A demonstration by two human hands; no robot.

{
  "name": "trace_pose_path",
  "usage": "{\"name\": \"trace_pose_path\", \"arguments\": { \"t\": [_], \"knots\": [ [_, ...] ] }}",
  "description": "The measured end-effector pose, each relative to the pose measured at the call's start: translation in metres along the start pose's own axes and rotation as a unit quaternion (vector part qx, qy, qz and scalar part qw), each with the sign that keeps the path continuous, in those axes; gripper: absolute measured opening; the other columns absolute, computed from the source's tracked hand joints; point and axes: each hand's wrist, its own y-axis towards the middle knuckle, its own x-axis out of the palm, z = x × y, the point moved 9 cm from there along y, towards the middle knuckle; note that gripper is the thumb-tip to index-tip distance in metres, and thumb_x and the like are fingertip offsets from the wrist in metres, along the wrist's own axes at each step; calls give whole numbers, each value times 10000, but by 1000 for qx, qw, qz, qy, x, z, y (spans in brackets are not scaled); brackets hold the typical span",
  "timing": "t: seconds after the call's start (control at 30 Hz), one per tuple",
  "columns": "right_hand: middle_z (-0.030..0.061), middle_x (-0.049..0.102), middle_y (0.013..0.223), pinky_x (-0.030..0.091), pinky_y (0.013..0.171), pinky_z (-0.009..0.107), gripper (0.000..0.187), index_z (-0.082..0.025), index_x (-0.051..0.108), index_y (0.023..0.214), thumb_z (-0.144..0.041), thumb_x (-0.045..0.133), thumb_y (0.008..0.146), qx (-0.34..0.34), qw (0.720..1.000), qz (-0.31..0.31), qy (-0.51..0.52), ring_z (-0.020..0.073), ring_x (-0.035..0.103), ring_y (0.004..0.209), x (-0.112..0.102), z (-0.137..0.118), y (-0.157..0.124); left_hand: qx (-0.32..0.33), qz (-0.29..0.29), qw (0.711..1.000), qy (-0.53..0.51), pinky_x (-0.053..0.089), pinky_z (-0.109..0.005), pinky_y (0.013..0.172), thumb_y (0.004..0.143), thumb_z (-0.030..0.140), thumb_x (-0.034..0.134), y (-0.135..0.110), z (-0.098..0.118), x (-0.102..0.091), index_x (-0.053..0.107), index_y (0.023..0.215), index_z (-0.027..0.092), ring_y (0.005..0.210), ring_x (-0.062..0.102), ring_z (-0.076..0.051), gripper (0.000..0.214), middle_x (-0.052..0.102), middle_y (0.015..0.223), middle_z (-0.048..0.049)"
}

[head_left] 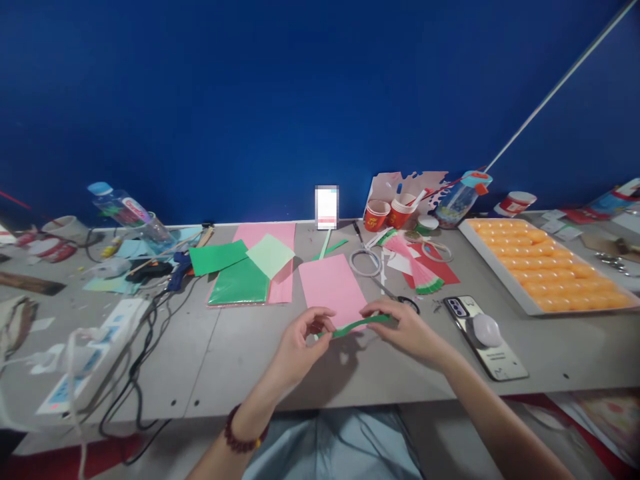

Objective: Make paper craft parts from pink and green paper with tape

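Observation:
A narrow green paper strip (356,325) is stretched between my two hands, just over the near edge of a pink paper sheet (333,287). My left hand (300,343) pinches its left end, and my right hand (405,327) pinches the right end from above. Beyond the pink sheet lie another green strip (334,249) and a pale strip (325,243). To the left are green sheets (240,283) and a pale green square (271,256) on larger pink paper (281,287). Scissors (400,299) lie partly hidden behind my right hand.
A phone (485,340) with a white round-edged case on it lies right of my right hand. Farther right is a tray of orange balls (550,267). Paper cups (377,215), tape rolls (365,262) and a pink-green folded fan (415,260) stand behind. Left are a power strip (100,353) and cables.

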Motion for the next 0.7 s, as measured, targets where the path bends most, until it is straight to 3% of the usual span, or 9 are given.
{"name": "trace_pose_path", "arguments": {
  "t": [0.1, 0.27, 0.4, 0.53, 0.7],
  "knots": [
    [65, 666, 937, 455, 816, 291, 172, -204, 706, 866, -276, 552, 840, -12, 1000, -24, 8, 184, 607, 895, -4, -8, 4, 0, 2, 1000, 3, 452, -263, 738, 732, 145, 581, 0, 4, -3, 589, 1009, 161, 763, 575, -136, 277, 613, 808, -29],
    [72, 639, 949, 446, 713, 262, 244, -210, 715, 948, -295, 506, 855, 15, 997, -66, 30, 164, 590, 831, 2, 3, 6, -17, 7, 1000, 0, 450, -253, 698, 738, 186, 606, 2, -1, -10, 584, 998, 154, 731, 563, -130, 263, 611, 786, -29],
    [59, 658, 887, 445, 678, 259, 281, -181, 685, 989, -345, 593, 781, 116, 985, -102, 75, 158, 583, 758, 11, 34, 9, -41, -3, 999, -3, 435, -232, 632, 733, 202, 614, 6, -13, -10, 587, 977, 145, 685, 541, -119, 252, 592, 742, -19],
    [15, 633, 689, 405, 571, 234, 212, -168, 668, 790, -363, 630, 717, 191, 966, -148, 95, 135, 547, 631, 17, 56, 13, -55, -15, 998, 17, 429, -224, 596, 697, 181, 623, 13, -27, -6, 600, 963, 135, 680, 547, -126, 271, 596, 733, -24],
    [18, 638, 687, 388, 559, 230, 181, -157, 658, 766, -323, 617, 706, 175, 964, -195, 48, 132, 542, 618, 19, 59, 23, -49, -23, 998, 31, 442, -232, 609, 696, 155, 602, 19, -40, -3, 613, 957, 137, 665, 551, -121, 262, 603, 741, -26]
  ]
}}
